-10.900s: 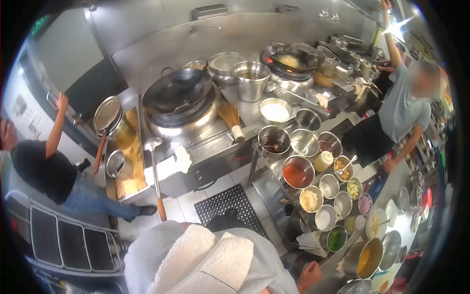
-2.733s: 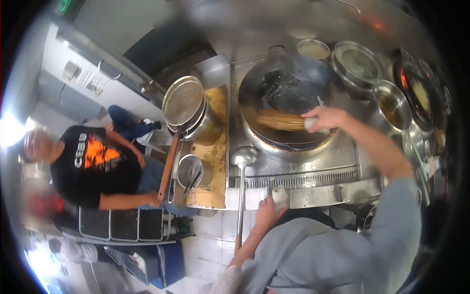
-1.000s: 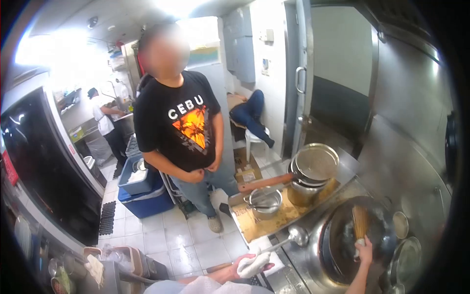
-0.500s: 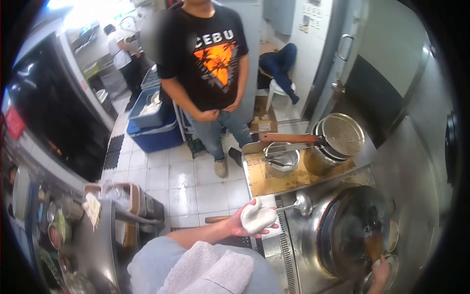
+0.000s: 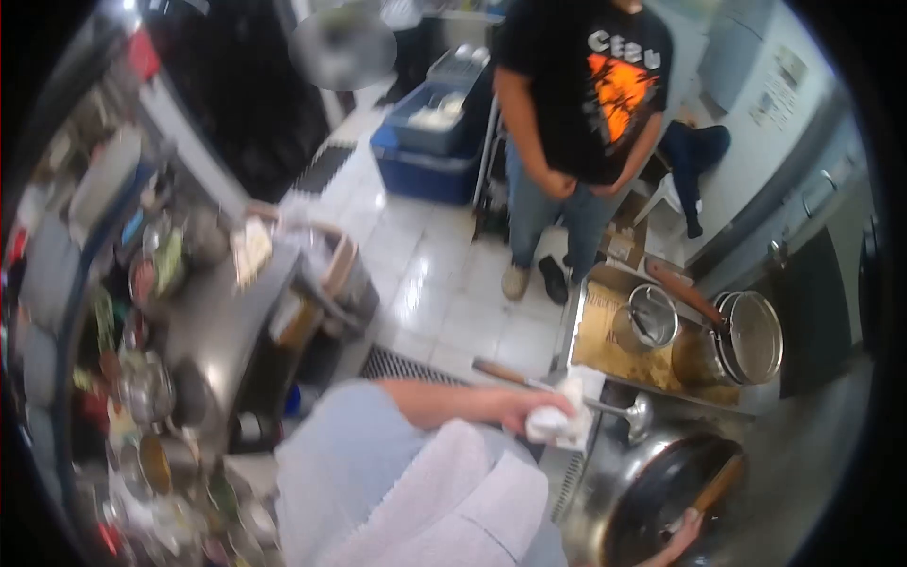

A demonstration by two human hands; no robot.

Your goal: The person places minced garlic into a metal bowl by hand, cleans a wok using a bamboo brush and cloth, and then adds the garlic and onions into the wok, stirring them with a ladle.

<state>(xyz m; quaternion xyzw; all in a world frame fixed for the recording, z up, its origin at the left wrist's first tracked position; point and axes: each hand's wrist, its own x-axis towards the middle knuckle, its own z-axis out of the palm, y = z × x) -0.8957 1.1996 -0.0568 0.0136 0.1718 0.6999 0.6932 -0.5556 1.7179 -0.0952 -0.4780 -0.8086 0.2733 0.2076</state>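
Observation:
My left hand (image 5: 539, 408) is closed around a folded white cloth (image 5: 559, 425), just above the stove's near left corner. Behind that hand runs a ladle (image 5: 641, 414) with a wooden handle; its metal bowl rests by the wok's rim. At the lower right my right hand (image 5: 682, 537) grips a brown wooden tool (image 5: 722, 484), whose exact kind is blurred. That tool lies over the dark wok (image 5: 652, 506). A pale towel (image 5: 444, 501) hangs over my front.
A tray lined with cardboard (image 5: 600, 326) holds a metal pot (image 5: 652, 319) and stacked strainers (image 5: 754, 331). A person in a black shirt (image 5: 586, 104) stands ahead. Left are a steel counter (image 5: 222, 321), a lined bin (image 5: 335, 260) and many bowls. Blue tubs (image 5: 425, 165) stand farther back.
My view has swung left and down, so the scene sits farther right. My left hand has turned over, from open palm up under the cloth to fingers closed around it.

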